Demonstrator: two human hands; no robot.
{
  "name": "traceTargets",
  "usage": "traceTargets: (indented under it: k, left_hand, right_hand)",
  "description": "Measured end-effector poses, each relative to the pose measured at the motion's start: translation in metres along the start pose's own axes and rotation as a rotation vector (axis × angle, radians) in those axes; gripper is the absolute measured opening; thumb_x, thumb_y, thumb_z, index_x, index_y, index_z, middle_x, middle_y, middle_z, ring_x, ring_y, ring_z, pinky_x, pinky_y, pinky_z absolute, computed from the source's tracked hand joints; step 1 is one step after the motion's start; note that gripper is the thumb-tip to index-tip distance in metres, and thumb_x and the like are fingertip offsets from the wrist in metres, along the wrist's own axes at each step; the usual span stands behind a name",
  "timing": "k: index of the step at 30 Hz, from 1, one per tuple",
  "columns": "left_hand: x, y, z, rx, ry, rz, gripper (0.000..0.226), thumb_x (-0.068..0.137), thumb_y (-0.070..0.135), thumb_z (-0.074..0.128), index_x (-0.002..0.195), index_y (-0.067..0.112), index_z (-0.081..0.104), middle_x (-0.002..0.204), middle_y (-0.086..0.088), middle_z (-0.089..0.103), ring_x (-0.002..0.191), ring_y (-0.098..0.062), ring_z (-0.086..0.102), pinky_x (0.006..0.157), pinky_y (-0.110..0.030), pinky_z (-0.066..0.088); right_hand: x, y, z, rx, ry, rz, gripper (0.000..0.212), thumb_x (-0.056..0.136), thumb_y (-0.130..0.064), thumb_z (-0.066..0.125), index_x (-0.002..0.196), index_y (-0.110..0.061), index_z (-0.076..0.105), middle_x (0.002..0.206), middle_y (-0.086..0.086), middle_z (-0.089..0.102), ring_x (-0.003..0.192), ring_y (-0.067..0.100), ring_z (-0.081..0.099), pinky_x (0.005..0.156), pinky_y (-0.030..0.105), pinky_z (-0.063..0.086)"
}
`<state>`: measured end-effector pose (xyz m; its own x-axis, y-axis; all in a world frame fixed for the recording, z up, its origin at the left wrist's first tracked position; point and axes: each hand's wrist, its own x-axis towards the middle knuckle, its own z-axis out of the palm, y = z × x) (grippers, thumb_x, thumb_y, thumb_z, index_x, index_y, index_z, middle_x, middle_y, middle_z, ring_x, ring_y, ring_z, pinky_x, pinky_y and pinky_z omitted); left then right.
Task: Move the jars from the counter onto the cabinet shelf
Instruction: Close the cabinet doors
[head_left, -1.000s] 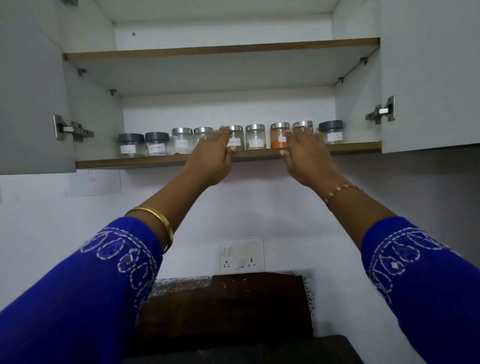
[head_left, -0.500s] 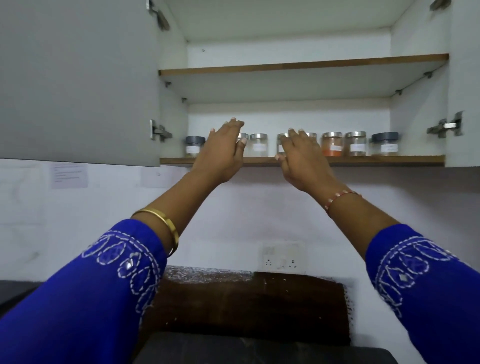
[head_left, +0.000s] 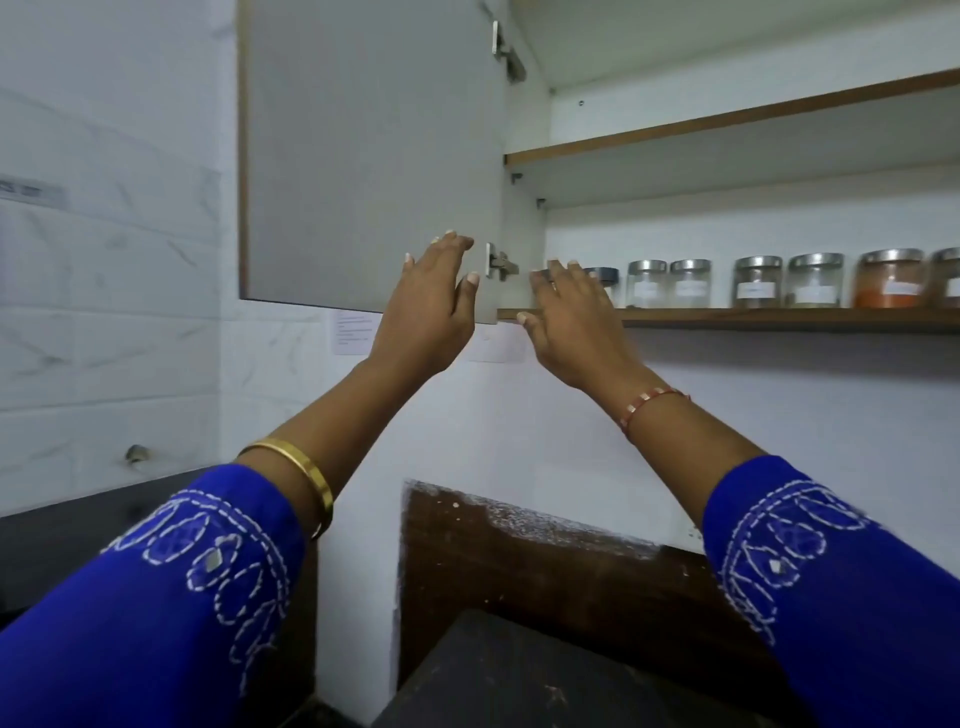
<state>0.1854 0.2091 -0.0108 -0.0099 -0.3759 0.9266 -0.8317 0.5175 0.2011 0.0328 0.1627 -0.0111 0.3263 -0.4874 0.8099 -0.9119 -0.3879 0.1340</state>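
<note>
Several small glass jars (head_left: 757, 283) with metal lids and white labels stand in a row on the lower cabinet shelf (head_left: 779, 318); one holds orange powder (head_left: 890, 280), and a dark-lidded jar (head_left: 607, 278) peeks out behind my right hand. My left hand (head_left: 434, 306) is raised with fingers spread in front of the grey cabinet door (head_left: 369, 156), near its lower hinge (head_left: 500, 264), holding nothing. My right hand (head_left: 574, 319) is open at the left end of the shelf edge, also holding nothing.
An upper shelf (head_left: 727, 124) spans the cabinet above the jars. Marble-patterned wall tiles (head_left: 104, 291) fill the left. Below lie a dark counter (head_left: 519, 675) and a brown panel (head_left: 519, 561) against the wall. Paper notes (head_left: 355, 332) hang under the cabinet.
The view has swung left, so the jars now sit far right. Both hands have slid left along the shelf, away from the middle jars, to the left door and hinge.
</note>
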Motion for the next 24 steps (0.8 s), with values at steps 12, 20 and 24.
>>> traceTargets:
  k: [12, 20, 24]
  left_hand:
    - [0.028, -0.102, -0.099, 0.144, 0.335, -0.01, 0.042, 0.095, 0.014, 0.036, 0.136, 0.009, 0.039, 0.151, -0.01, 0.033, 0.144, -0.021, 0.023, 0.119, -0.035, 0.009]
    - [0.053, -0.133, -0.114, -0.266, 0.381, -0.228, 0.051, 0.097, 0.02, 0.04, 0.145, 0.012, 0.026, 0.151, -0.005, 0.033, 0.139, -0.019, 0.033, 0.113, -0.028, 0.026]
    - [0.07, -0.141, -0.114, -0.436, 0.224, -0.275, 0.051, 0.096, 0.025, 0.045, 0.143, 0.014, 0.028, 0.147, -0.007, 0.04, 0.131, -0.021, 0.044, 0.107, -0.031, 0.037]
  right_hand:
    - [0.063, -0.15, 0.023, 0.083, 0.085, -0.175, 0.07, 0.096, -0.046, 0.036, 0.149, -0.007, 0.015, 0.157, 0.016, 0.013, 0.147, 0.032, 0.008, 0.12, 0.04, 0.008]
    - [0.088, -0.211, 0.049, 0.095, 0.161, -0.157, 0.082, 0.09, -0.041, 0.053, 0.149, -0.001, 0.011, 0.154, 0.025, 0.015, 0.144, 0.039, 0.016, 0.118, 0.042, 0.019]
    - [0.098, -0.23, 0.061, 0.089, 0.194, -0.05, 0.093, 0.086, -0.044, 0.058, 0.149, -0.001, 0.005, 0.152, 0.027, 0.018, 0.141, 0.042, 0.021, 0.114, 0.043, 0.027]
